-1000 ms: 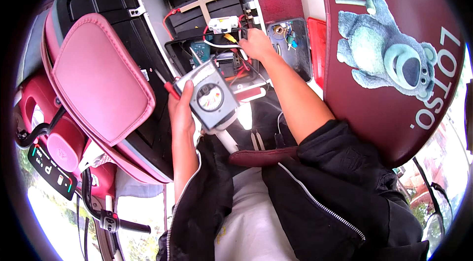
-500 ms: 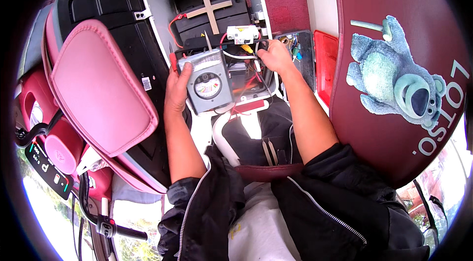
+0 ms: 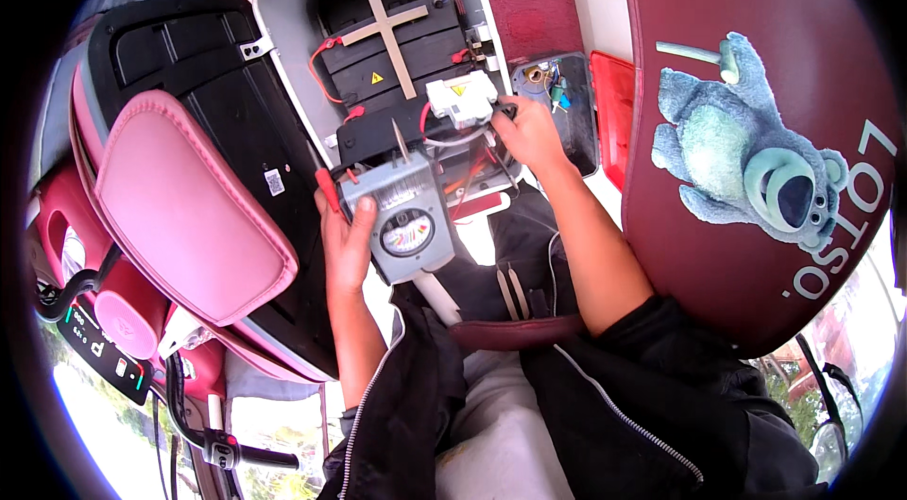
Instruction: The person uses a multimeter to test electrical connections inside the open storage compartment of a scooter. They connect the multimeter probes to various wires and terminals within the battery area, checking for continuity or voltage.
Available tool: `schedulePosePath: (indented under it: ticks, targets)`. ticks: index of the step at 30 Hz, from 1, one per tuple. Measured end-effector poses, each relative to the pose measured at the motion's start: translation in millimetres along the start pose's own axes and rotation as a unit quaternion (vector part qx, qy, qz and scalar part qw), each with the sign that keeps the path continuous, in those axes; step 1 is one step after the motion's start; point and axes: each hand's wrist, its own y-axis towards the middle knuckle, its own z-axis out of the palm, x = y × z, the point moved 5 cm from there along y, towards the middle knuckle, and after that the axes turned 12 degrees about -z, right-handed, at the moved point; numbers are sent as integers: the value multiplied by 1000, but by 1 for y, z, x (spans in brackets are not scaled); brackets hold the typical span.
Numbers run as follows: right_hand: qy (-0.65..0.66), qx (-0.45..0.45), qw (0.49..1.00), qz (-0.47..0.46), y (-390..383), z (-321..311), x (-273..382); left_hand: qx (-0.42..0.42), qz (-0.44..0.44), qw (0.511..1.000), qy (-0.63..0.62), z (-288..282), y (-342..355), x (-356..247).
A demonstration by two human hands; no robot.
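your left hand (image 3: 345, 240) is wrapped around the left side of a grey dial tester (image 3: 408, 200), thumb on its face, with a red-handled probe (image 3: 328, 190) beside the same hand, its metal tip pointing far. the tester hangs just near of the open compartment (image 3: 291, 33), dial turned up to you, and a metal spike (image 3: 400, 139) juts from its far edge. to the right, your right hand (image 3: 529, 136) seems to have thumb and fingers closed on a black piece (image 3: 508, 110) just beside a white terminal block (image 3: 461, 99); whether that is a clip, lead or handle you cannot tell from here. this looks like the step of holding the tester close to the wiring, and the next move would call for a steady left grip, a readable dial and both metal points kept off stray contacts. around you, from the left: a handlebar grip (image 3: 267, 457) lies near, then a pink padded backrest (image 3: 194, 207), then, in the compartment, black batteries (image 3: 364, 83) under a cross-shaped bracket (image 3: 389, 39). that bracket, the terminal block and a white cable (image 3: 461, 139) crowd the way in. farther right are a tray (image 3: 593, 146) of small parts, a red lid (image 3: 614, 113) and a maroon seat (image 3: 652, 245), which bounds your right arm's room.
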Motion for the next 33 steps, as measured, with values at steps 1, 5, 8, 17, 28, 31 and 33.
schedulePosePath:
  ticks: [1,5,8,17,28,31,33]
  targets:
    - [-16,-23,999,-20,-7,-4,2,-10,-1,1000,1,1,-5,-1]
    - [1,12,1000,12,-20,2,12,-18,-21,999,-24,-5,-4,12]
    - [-63,-36,995,-63,-17,6,20,-1,-39,997,-68,-7,6,19]
    - [27,-42,996,-80,-28,11,19,1,-47,999,-26,-14,-14,41]
    - [-37,170,985,-6,41,3,54,21,-70,997,-32,-12,-19,32]
    - [-123,123,984,-48,66,10,72,25,-75,996,-46,-11,-18,35]
    - [-121,201,970,-58,75,22,94,26,-64,997,-32,-9,-17,31]
